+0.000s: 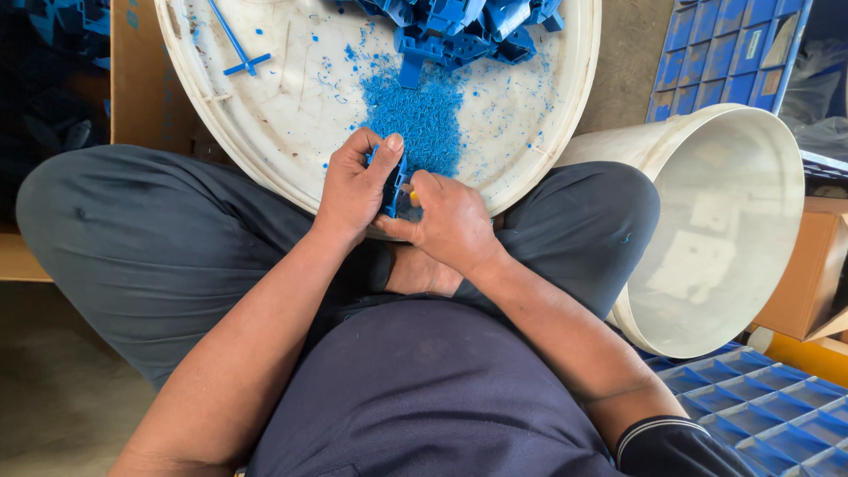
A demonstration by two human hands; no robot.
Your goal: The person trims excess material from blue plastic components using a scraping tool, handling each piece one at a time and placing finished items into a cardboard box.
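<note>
Here we sit cross-legged with both hands meeting just over the near rim of the big white tray point(291, 132), at about 6 o'clock on its round edge. Our left hand point(353, 190) wraps its fingers around a small blue plastic part point(394, 181), the thumb pressed along the top and the other fingers curled tight behind it, so the piece stands roughly upright in the grip. Our right hand point(450, 221) sits touching the left at its 4 o'clock side, fingers bunched together into a loose fist; a bit of yellow shows between them, but we cannot tell what it is. Just beyond the part, toward 12 o'clock, lies a heap of blue shavings point(424, 119) on the tray's floor, and farther up at 12 o'clock a pile of blue moulded pieces point(468, 26). At 10 o'clock on the tray lies a thin blue stick point(237, 46). Off to 3 o'clock a white bucket point(724, 230) lies tipped on its side, mouth toward us. Blue grid trays show at 1 o'clock point(724, 53) and 5 o'clock point(760, 406)
</note>
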